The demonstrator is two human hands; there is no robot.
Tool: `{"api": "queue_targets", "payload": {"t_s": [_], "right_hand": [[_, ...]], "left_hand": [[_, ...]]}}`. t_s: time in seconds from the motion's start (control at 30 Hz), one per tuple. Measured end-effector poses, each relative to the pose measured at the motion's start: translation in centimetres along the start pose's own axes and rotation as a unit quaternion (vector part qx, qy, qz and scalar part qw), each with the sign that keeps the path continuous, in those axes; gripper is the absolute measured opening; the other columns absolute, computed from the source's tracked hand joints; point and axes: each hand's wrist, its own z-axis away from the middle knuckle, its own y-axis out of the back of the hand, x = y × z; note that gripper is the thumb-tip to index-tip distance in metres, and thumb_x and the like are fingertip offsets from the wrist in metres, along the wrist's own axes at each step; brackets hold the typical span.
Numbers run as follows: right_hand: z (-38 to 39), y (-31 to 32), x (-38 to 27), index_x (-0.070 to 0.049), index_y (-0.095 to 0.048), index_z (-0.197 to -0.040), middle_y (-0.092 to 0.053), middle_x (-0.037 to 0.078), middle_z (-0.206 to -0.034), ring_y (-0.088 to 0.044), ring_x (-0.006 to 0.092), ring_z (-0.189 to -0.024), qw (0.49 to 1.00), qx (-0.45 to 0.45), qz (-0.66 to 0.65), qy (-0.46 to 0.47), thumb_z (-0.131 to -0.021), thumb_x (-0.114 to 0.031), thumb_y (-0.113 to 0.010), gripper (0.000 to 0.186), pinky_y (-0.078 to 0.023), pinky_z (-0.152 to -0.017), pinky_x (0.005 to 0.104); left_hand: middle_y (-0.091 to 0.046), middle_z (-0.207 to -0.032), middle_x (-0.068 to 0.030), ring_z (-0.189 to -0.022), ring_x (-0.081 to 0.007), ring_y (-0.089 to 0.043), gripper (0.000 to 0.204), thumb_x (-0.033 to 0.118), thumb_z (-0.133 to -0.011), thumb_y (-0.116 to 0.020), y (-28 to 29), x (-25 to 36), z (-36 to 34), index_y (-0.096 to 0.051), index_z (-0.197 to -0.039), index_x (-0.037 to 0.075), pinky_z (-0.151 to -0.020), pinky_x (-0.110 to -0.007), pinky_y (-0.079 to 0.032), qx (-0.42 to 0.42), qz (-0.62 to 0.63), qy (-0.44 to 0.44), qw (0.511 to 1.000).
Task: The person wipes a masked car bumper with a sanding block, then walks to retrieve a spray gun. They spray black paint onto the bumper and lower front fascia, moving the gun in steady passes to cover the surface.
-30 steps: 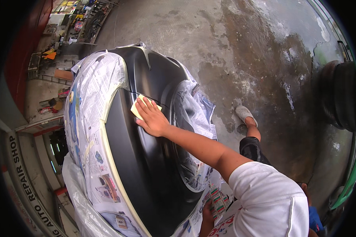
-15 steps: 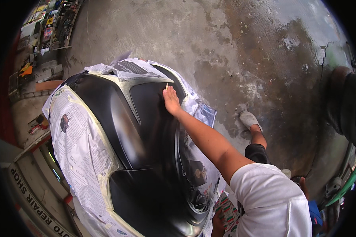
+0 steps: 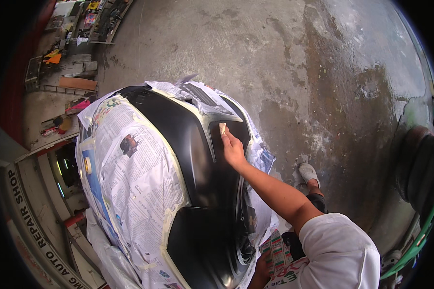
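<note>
My right hand reaches from the lower right across a black, curved vehicle body panel. Its fingers close on a small pale beige pad, pressed on the panel near a taped corner. Printed newspaper sheets and cream masking tape surround the black surface. At the lower edge, my left hand, partly cut off, is beside a red, green and white patterned packet and seems to grip it; most of its fingers are hidden.
Wet patches darken the concrete floor. A shoe shows beyond my right arm. Black tyres and a green hose are at the right. Shelves of tools and parts stand far left, above a lettered sign.
My right hand has drawn back slightly along the panel, its fingers now more curled and the beige pad showing more. The whole view has shifted, moving the panel right and down.
</note>
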Motion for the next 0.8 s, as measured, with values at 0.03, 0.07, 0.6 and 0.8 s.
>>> {"api": "queue_targets", "payload": {"t_s": [0.03,0.07,0.6,0.8], "right_hand": [[2.0,-0.3,-2.0,-0.002,-0.046,-0.152,-0.044,0.020,-0.159,-0.039,0.0340,-0.150,1.000,-0.012,-0.018,0.009,-0.106,-0.018,-0.046,0.049,-0.033,-0.122,0.0384],[5.1,-1.5,-5.4,-0.001,-0.047,-0.152,-0.043,0.020,-0.159,-0.038,0.0370,-0.150,0.994,-0.028,0.004,0.108,-0.105,-0.016,-0.048,0.049,-0.031,-0.123,0.0420],[-17.6,-14.9,-18.4,-0.004,-0.058,-0.141,-0.055,0.017,-0.150,-0.051,0.0349,-0.140,0.821,-0.357,0.338,0.289,-0.103,-0.006,-0.049,0.040,-0.043,-0.116,0.0402],[-28.6,-12.4,-24.8,-0.001,-0.052,-0.145,-0.062,0.017,-0.139,-0.064,0.0312,-0.124,0.880,-0.329,-0.254,-0.230,-0.110,-0.023,-0.047,0.041,-0.048,-0.110,0.0435]], "left_hand": [[-0.064,-0.126,-0.0146,-0.114,-0.0344,-0.064,0.044,0.029,-0.095,-0.070,-2.8,1.7,2.8,-0.059,-0.135,0.013,-0.097,-0.056,-0.055,-0.009,-0.002,-0.004,1.000],[-0.065,-0.129,-0.0180,-0.117,-0.0366,-0.065,0.045,0.027,-0.098,-0.064,-1.3,1.8,1.7,-0.057,-0.139,0.010,-0.100,-0.057,-0.054,-0.083,0.055,0.013,0.995],[-0.072,-0.115,-0.0136,-0.099,-0.0282,-0.073,0.042,0.028,-0.096,-0.066,-27.6,20.3,6.2,-0.061,-0.132,0.005,-0.087,-0.045,-0.062,-0.393,0.133,-0.099,0.904],[-0.071,-0.121,-0.0120,-0.108,-0.0291,-0.071,0.042,0.023,-0.098,-0.065,-35.3,31.3,10.7,-0.059,-0.136,0.007,-0.095,-0.049,-0.059,-0.366,0.164,-0.170,0.900]]}}
